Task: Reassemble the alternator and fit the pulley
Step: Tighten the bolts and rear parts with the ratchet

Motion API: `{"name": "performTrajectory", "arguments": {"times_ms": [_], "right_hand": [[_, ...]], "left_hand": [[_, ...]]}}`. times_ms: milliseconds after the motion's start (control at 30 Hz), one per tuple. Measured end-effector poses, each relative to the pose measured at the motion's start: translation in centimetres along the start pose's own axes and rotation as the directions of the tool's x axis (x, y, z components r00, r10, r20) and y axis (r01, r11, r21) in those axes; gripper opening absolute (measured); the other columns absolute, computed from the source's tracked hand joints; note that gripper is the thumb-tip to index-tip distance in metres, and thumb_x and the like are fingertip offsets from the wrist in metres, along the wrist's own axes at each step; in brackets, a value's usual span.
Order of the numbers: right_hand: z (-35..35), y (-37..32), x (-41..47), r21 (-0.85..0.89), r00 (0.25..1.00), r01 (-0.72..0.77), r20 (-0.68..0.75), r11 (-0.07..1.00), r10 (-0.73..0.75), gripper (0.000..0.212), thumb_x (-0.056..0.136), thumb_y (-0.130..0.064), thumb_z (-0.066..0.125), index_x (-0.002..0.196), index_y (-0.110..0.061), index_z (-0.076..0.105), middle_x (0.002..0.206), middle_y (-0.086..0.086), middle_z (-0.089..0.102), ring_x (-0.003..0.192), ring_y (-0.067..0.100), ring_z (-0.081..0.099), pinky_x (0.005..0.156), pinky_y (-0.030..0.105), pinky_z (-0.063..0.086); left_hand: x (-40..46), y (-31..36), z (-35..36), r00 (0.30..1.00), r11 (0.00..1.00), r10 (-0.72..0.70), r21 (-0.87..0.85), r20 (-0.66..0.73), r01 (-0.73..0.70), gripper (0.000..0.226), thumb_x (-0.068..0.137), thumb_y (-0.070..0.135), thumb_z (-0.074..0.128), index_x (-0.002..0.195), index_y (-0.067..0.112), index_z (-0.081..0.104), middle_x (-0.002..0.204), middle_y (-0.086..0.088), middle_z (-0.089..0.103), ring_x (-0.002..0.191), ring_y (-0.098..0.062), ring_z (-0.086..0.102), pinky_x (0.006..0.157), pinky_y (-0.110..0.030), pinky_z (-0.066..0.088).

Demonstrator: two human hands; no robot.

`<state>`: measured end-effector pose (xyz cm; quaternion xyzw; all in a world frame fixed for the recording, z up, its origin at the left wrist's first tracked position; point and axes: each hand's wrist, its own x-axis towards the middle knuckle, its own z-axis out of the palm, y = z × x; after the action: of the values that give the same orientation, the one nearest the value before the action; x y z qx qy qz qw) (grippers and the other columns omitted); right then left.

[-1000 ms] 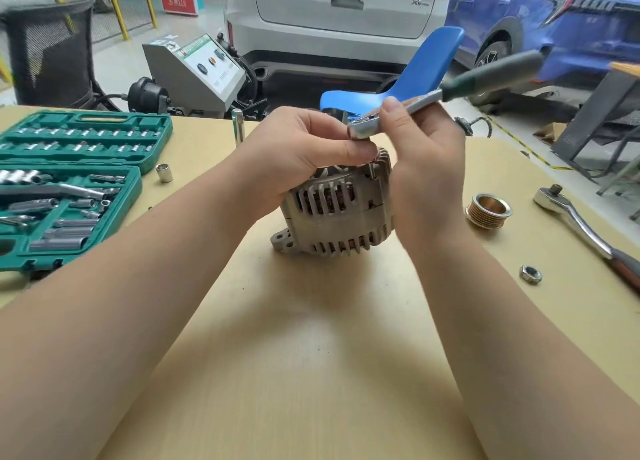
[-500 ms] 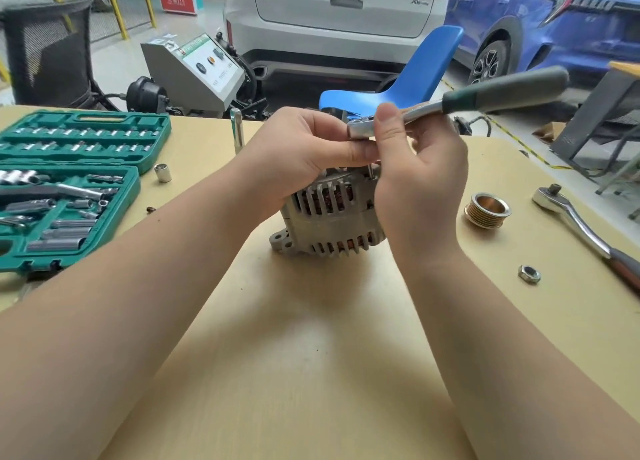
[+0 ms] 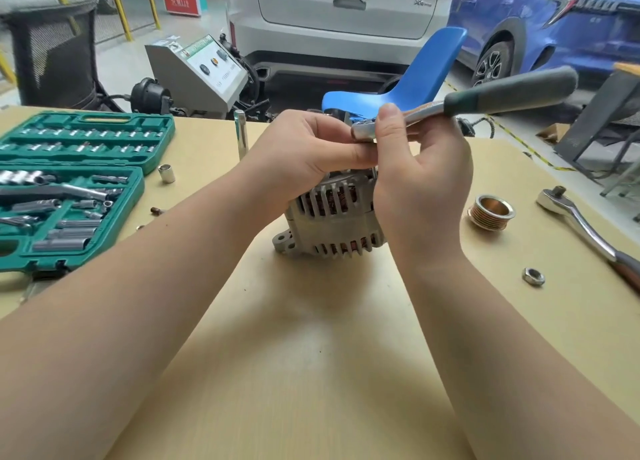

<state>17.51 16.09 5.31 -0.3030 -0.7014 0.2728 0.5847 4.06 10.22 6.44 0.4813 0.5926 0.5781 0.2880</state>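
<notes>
The grey finned alternator [image 3: 332, 224] stands on the tan table [image 3: 311, 355], copper windings showing through its slots. My left hand [image 3: 311, 148] grips its top, fingers curled over the housing. My right hand [image 3: 415, 168] holds a ratchet wrench [image 3: 485, 101] by its chrome neck, thumb pressed on the head, which sits over the alternator's top; the dark green handle points right. What the head engages is hidden by my fingers. The ribbed pulley [image 3: 491, 212] lies on the table to the right, and a hex nut [image 3: 533, 276] lies nearer to me.
An open green socket set case [image 3: 69, 189] fills the table's left side. A loose socket [image 3: 166, 173] and an upright extension bar [image 3: 241, 135] stand behind. A second ratchet [image 3: 581, 224] lies at the right edge. A blue chair and parked cars are beyond.
The ratchet handle has swung further right and slightly back, with my right hand turning along. My left hand and the alternator stay put.
</notes>
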Motion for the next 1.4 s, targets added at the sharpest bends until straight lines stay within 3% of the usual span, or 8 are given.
{"name": "performTrajectory", "arguments": {"times_ms": [167,267,500,600,800,1133,1267,1400], "right_hand": [[-0.7,1.5,3.0,0.469,0.9,-0.363,0.401,0.805,0.172,0.024,0.104,-0.021,0.056,0.104,-0.001,0.07,0.101,0.012,0.076,0.1,0.025,0.072,0.095,0.035,0.058],[-0.9,1.9,3.4,0.48,0.818,-0.513,0.526,0.711,0.234,0.035,0.108,-0.022,0.051,0.115,0.009,0.068,0.119,0.03,0.071,0.116,0.044,0.068,0.107,0.055,0.052],[0.3,0.3,-0.9,0.133,0.996,0.06,-0.079,0.989,-0.049,0.009,0.101,-0.027,0.064,0.095,-0.022,0.068,0.093,-0.003,0.074,0.094,0.013,0.071,0.093,0.038,0.054],[0.7,0.4,-0.7,0.156,0.995,0.077,-0.067,0.985,-0.067,0.009,0.101,-0.026,0.064,0.094,-0.023,0.068,0.091,-0.006,0.073,0.094,0.013,0.07,0.092,0.037,0.054],[-0.6,2.0,2.8,0.514,0.871,-0.449,0.434,0.73,0.23,0.031,0.106,-0.024,0.054,0.109,-0.001,0.073,0.108,0.018,0.077,0.105,0.033,0.074,0.095,0.042,0.06],[0.2,0.0,-0.5,-0.008,0.985,0.108,-0.133,0.994,-0.109,0.016,0.097,-0.035,0.067,0.082,-0.03,0.069,0.082,-0.011,0.071,0.091,0.017,0.069,0.092,0.045,0.053],[-0.5,1.0,1.9,0.37,0.974,-0.187,0.191,0.91,0.123,0.018,0.102,-0.022,0.065,0.094,-0.01,0.075,0.089,0.001,0.078,0.089,0.018,0.073,0.088,0.032,0.058],[-1.1,1.7,2.9,0.503,0.829,-0.517,0.495,0.693,0.26,0.033,0.106,-0.023,0.057,0.109,0.005,0.073,0.113,0.028,0.073,0.11,0.045,0.07,0.099,0.052,0.057]], "left_hand": [[0.2,-0.1,-0.5,0.998,0.999,-0.034,-0.019,0.045,0.035,0.04,0.067,0.035,0.092,0.099,0.011,0.087,0.097,-0.015,0.081,0.087,-0.025,0.074,0.103,-0.059,0.057],[0.2,-0.1,-0.5,0.997,0.999,-0.04,-0.024,0.064,0.042,0.036,0.071,0.035,0.091,0.099,0.014,0.087,0.096,-0.013,0.081,0.087,-0.025,0.077,0.099,-0.053,0.062],[0.4,-0.6,-0.3,0.999,0.999,0.032,-0.04,0.006,-0.031,0.034,0.071,0.029,0.094,0.098,0.01,0.087,0.096,-0.011,0.082,0.088,-0.016,0.075,0.092,-0.035,0.06],[0.4,-0.6,-0.4,0.999,0.999,0.037,-0.027,0.027,-0.036,0.025,0.079,0.023,0.092,0.099,0.01,0.086,0.094,-0.008,0.082,0.087,-0.015,0.076,0.087,-0.03,0.059],[0.3,-0.4,-0.5,0.998,0.999,-0.022,-0.029,0.053,0.023,0.026,0.079,0.029,0.091,0.1,0.014,0.088,0.098,-0.012,0.082,0.09,-0.029,0.079,0.097,-0.052,0.064],[0.2,-0.3,-0.2,0.999,0.999,0.036,-0.001,0.027,-0.036,0.04,0.069,0.036,0.093,0.1,0.011,0.087,0.098,-0.013,0.083,0.089,-0.018,0.075,0.097,-0.04,0.06],[0.4,-0.4,-0.5,0.998,1.0,0.006,-0.029,0.062,-0.005,0.029,0.077,0.024,0.091,0.102,0.011,0.087,0.098,-0.012,0.083,0.088,-0.022,0.076,0.096,-0.044,0.062],[0.2,-0.1,-0.5,0.995,0.999,0.002,-0.051,0.098,0.003,0.018,0.084,0.018,0.088,0.101,0.013,0.087,0.095,-0.01,0.083,0.084,-0.02,0.078,0.08,-0.029,0.063]]}}
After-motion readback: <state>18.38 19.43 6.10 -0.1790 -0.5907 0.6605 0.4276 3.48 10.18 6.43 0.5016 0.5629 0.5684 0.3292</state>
